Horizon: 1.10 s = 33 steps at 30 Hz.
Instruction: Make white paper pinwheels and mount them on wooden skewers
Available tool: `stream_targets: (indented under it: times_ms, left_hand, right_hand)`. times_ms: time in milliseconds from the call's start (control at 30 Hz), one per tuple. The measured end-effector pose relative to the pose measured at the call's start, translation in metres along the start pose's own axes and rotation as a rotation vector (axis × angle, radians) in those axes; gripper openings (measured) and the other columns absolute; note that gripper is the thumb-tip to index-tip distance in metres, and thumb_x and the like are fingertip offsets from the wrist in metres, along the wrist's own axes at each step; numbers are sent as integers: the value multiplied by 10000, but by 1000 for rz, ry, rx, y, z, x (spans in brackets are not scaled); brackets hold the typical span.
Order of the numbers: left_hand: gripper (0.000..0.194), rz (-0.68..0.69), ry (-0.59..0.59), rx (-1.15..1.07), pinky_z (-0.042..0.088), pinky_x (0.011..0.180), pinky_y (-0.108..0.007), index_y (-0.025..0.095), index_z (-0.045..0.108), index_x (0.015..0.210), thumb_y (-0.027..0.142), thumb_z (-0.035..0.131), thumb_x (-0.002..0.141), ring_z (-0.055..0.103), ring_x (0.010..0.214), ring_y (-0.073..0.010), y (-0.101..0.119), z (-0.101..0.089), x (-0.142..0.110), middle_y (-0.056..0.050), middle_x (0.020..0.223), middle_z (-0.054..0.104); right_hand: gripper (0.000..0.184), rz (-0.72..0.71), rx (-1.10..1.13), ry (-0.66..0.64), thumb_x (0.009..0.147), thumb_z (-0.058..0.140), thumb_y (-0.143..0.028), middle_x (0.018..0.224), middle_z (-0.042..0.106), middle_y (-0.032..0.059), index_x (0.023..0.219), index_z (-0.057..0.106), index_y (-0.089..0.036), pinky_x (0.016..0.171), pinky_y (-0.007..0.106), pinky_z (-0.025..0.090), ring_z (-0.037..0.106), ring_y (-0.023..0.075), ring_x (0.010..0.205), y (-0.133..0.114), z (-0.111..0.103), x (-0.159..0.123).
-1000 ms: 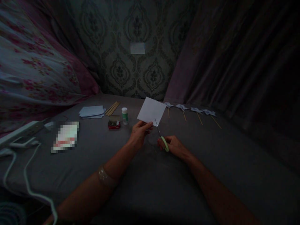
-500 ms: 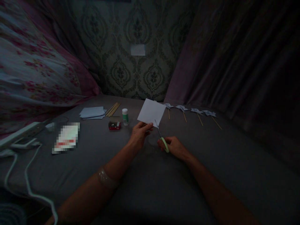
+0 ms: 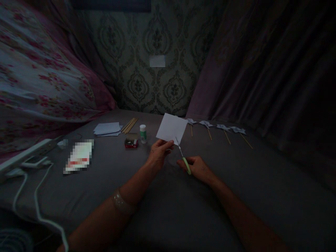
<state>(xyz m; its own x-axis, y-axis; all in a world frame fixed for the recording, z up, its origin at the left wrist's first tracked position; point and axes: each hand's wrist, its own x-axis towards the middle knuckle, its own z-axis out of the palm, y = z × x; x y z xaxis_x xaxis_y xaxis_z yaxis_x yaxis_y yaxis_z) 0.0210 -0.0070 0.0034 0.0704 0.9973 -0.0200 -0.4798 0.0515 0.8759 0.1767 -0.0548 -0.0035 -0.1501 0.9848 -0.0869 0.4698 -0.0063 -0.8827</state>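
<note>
A square sheet of white paper [image 3: 172, 127] is pinched at its lower edge by my left hand [image 3: 159, 152], which holds it up above the grey surface. My right hand [image 3: 198, 168] is closed round the green handle of a pair of scissors [image 3: 186, 165]. Their blades point up and left and overlap the paper near its lower right corner. Whether a cut runs into the sheet is too dim to tell. Behind the paper and to its right lie several paper pinwheels [image 3: 206, 124] on thin sticks, in a row.
Left of my hands stand a glue stick [image 3: 143, 134] and a small red box of metal pins [image 3: 131, 143]. Further left lie wooden sticks [image 3: 130, 125], a stack of white paper [image 3: 107, 128], a blurred packet [image 3: 79, 155] and a power strip [image 3: 39, 150] with white cables.
The whole view has shifted slightly, so everything appears a little lower and further right. Both hands keep their hold on paper and scissors, with the blades still at the lower edge.
</note>
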Motion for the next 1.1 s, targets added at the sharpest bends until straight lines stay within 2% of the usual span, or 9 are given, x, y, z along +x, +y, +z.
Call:
stream_targets:
  times_ms: [233,800,1100]
  left_hand:
    - [267,12,-15,-13,363,563,-230,175,663,741,273,809,541,543,623,-94,-3,-1,2,2,705,608]
    - [275,-26,-39,-49,362,558,-227,164,675,740,258,819,526,538,610,-90,-4,-1,3,1,700,620]
    - [232,-24,-84,3,358,567,-233,168,681,733,245,801,550,526,601,-91,-7,4,-4,-1,688,621]
  right_hand:
    - [397,-2,-41,47,690,612,-517,497,464,-25,532,553,-157,465,229,289,388,84,476,-1,2,1]
    - [389,-42,-83,46,687,607,-504,518,501,-10,514,536,-163,476,230,315,428,98,498,7,2,5]
    - [384,-37,17,61,666,630,-519,550,503,-19,576,571,-150,507,242,342,433,103,522,6,0,4]
